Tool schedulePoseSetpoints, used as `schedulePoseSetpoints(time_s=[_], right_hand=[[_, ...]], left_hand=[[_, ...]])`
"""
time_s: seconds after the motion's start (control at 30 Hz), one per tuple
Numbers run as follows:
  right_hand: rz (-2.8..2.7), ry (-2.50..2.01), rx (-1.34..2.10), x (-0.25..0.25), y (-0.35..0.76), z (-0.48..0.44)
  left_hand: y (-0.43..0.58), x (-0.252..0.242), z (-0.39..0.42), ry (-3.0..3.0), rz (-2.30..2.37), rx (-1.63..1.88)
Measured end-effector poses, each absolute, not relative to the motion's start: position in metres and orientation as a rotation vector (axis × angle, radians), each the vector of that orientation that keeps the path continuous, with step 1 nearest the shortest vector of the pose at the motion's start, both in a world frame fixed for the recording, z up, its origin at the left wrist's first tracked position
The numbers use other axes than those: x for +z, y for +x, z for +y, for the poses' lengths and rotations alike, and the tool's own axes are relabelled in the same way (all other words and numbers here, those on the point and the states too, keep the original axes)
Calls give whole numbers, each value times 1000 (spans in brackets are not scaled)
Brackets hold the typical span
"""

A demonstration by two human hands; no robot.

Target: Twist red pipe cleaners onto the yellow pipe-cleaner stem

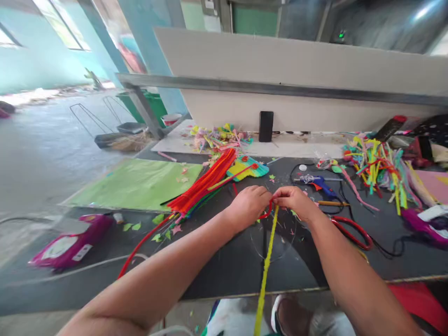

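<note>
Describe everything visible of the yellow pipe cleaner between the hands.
The yellow pipe cleaner is one long, thin, fuzzy stem, nearly straight. Its top end is pinched in the right hand, where it meets a curled red pipe cleaner held by the left hand. It runs toward the person over the dark table edge and out of frame below.

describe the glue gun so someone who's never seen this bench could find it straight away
On the dark worktable, look just beyond the right hand, which pinches the yellow pipe cleaner. The glue gun lies on its side there. It alone is a blue tool with an orange-red trigger.
</note>
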State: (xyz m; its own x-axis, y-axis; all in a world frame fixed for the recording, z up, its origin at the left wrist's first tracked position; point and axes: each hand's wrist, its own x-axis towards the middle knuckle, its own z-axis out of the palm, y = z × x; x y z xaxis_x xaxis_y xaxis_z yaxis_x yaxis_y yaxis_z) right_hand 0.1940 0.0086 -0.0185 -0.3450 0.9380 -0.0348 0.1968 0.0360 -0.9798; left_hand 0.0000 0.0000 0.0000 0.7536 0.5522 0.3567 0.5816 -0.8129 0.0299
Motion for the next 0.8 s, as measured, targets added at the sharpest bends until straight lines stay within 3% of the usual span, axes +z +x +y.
schedulePoseSetpoints(time_s=[0.27, 0.57, 0.8], right_hand=[[-1709, -1184, 1301, -19, 195, 8], [-1855, -1210, 1185, -16, 193, 3], [-1740, -1222, 1266, -16, 192, 4]], left_hand=[[3, -1, 3, -3055, -1199, -950], [8, -10, 9, -3263, -2344, -1299], [10, -12, 14, -3335, -2792, -1368]])
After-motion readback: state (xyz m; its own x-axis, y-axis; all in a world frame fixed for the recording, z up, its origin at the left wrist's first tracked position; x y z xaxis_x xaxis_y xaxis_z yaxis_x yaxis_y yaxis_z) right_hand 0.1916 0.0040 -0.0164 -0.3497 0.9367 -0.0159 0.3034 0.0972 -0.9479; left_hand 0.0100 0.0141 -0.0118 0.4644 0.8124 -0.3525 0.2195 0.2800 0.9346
